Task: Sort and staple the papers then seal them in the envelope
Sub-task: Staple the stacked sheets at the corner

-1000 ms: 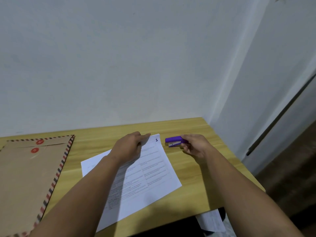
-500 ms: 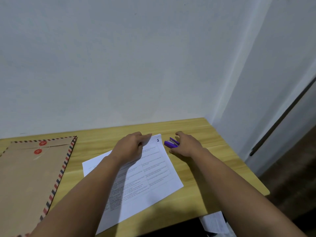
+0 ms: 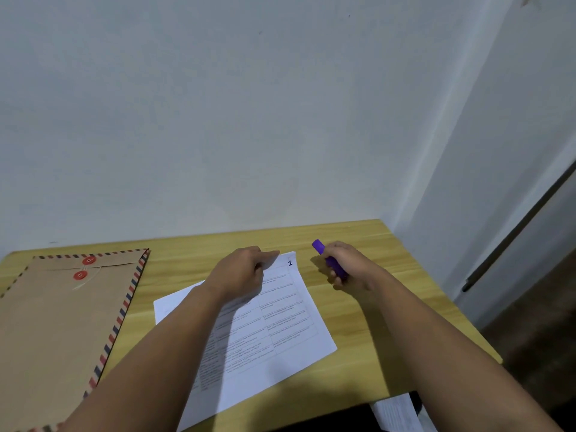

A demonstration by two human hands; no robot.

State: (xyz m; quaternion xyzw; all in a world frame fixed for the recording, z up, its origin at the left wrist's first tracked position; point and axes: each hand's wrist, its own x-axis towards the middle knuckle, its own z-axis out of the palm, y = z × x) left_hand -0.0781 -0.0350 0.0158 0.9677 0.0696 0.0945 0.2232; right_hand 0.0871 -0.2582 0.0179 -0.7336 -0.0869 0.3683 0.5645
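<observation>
Pale walls meet in a corner behind a light wooden desk (image 3: 389, 307) that fills the lower part of the view. On its left side lies a big brown envelope (image 3: 56, 322) with a red, white and blue striped border, its flap lying flat toward the wall with two red string buttons on it; whether anything is inside cannot be told. In the middle lie the white papers (image 3: 280, 332), printed with a table of small text and a handwritten "1" in the far right corner, turned at a slant to the desk edge. More printed paper (image 3: 394, 411) shows below the near right edge of the desk.

The left hand (image 3: 241, 272) rests palm down on the far part of the papers, fingers loosely curled, pressing rather than gripping, much as it did a second ago. The right hand (image 3: 349, 266) has changed: half a second ago it lay over the purple stapler (image 3: 330, 260) just beside the papers' corner; now its fingers are wrapped around the stapler and hold it to the right of the papers, apart from them, one purple end sticking out past the fingers toward the wall.
</observation>
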